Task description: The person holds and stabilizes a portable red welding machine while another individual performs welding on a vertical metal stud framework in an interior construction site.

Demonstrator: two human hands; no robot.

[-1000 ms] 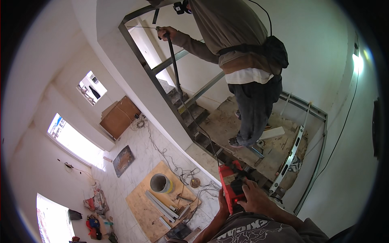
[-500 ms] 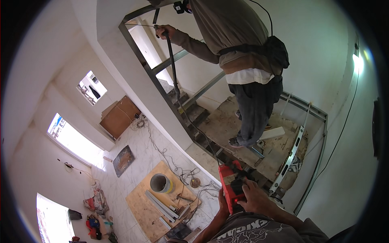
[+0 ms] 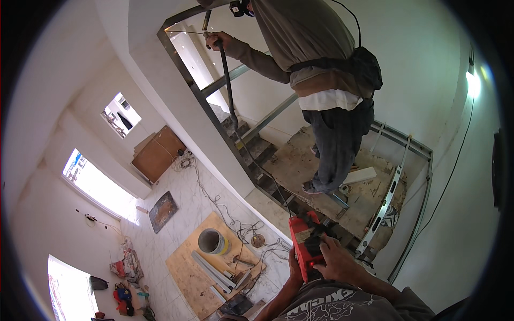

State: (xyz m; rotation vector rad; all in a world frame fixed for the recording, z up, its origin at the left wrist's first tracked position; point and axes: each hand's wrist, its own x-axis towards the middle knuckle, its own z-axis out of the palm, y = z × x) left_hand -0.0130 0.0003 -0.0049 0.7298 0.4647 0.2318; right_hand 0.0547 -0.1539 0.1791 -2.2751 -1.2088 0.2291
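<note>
Against my body I hold a red and black portable welding machine (image 3: 303,243), a small red light glowing on its panel. My left hand (image 3: 294,268) is closed along its left side. My right hand (image 3: 338,261) grips its right side, fingers bent over the panel end. A black cable (image 3: 249,155) climbs from the machine to an electrode holder (image 3: 208,41) in a co-worker's hand (image 3: 219,40). The thin electrode (image 3: 184,32) reaches the corner of a metal frame (image 3: 167,38), where small sparks and an orange glow show.
The co-worker (image 3: 329,96) stands on a rough landing (image 3: 292,160) beside stairs (image 3: 256,147). A spirit level (image 3: 381,213) leans at the right. Below left, a plywood sheet (image 3: 187,278) bears a bucket (image 3: 211,242), metal profiles (image 3: 214,273) and a hammer (image 3: 243,261). Loose cables (image 3: 230,216) cross the tiles.
Sparks and an orange glow have appeared around the electrode tip and the frame corner. Both my hands stay on the welding machine, and the co-worker has hardly moved.
</note>
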